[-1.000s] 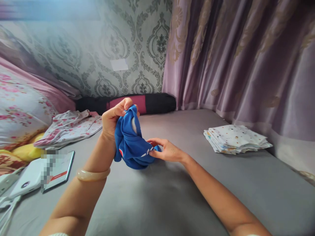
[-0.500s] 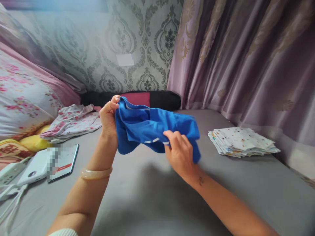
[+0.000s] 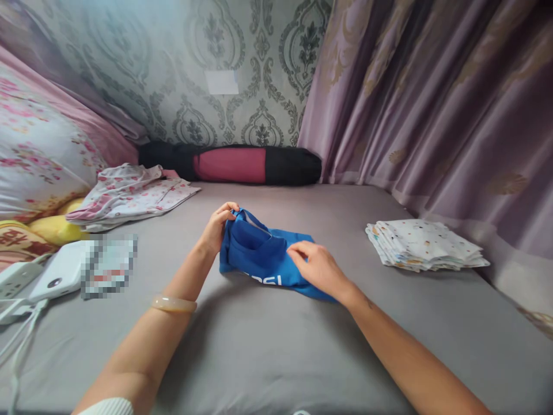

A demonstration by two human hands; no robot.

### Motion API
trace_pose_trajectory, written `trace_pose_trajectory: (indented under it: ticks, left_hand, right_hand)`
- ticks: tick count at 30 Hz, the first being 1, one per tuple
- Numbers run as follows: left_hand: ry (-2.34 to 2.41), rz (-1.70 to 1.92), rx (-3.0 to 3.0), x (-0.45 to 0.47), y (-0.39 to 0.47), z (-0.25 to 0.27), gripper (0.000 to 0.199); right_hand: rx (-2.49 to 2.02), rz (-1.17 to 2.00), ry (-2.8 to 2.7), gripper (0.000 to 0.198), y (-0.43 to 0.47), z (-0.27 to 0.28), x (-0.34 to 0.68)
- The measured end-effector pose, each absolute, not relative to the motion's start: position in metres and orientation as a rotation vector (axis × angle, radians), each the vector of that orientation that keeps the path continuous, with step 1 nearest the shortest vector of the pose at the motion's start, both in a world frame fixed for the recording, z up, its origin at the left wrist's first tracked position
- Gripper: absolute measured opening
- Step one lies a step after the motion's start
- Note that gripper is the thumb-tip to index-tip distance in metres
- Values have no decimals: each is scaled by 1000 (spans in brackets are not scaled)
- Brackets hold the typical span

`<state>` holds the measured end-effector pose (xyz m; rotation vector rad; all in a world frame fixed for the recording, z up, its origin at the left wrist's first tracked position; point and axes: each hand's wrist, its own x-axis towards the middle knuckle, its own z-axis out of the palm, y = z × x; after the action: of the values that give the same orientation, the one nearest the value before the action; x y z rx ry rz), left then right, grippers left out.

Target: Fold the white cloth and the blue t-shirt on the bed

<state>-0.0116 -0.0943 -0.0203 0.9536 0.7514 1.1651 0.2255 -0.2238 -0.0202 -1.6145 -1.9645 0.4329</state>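
Observation:
A blue T-shirt (image 3: pixel 259 253) with white lettering on its front lies partly bunched on the grey bed sheet (image 3: pixel 259 351), its neckline facing up. My left hand (image 3: pixel 218 227) is closed on the shirt's left end near the collar, holding that end raised. At the right part of the shirt, my right hand (image 3: pixel 317 265) has its fingers curled together in a pinch on the fabric. The exact fold between those fingertips is hidden by the hand.
A stack of folded white printed cloths (image 3: pixel 425 245) lies to the right. Crumpled floral clothing (image 3: pixel 133 196), a white power bank (image 3: pixel 63 274), a power strip (image 3: pixel 19 279) and cables are left. A black and red roll (image 3: pixel 228 164) lies along the wall.
Both hands have lowered the blue T-shirt from mid-air onto the bed. Its neckline now faces up more, and the right end lies flatter. The view has shifted slightly.

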Motion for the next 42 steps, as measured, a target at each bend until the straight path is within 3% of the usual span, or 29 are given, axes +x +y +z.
trace_pose_trajectory:
  ticks: [3,7,10,13,19,30,42]
  left_hand:
    - [759,1182,976,-14,-99,-18,30]
    - [815,1187,1032,-18,-103,-17,39]
    - [893,1190,1116,-25,-103,-21,43]
    - [941,1165,1210,-37,-101,-30,46]
    - [929,1095,1392,-48,-100,-45,54]
    - [893,1039,1423,-32,-104,-37,34]
    - [765,1028,1310,-6,-115,-17,35]
  right_hand:
    - [-1575,387,-1902,24,-194,-30,232]
    - [-1424,589,-1992,32,-161,-52,227]
    - [-1356,682,-2028,25,-147,-61,220]
    - [-1315,760,-1914,22,-142,-56,220]
    - [-1240,921,-1584,34,-149,-20,242]
    - [-1366,929,-1554,41,-176,24,283]
    - [-1457,941,-1475,45,-193,26,308]
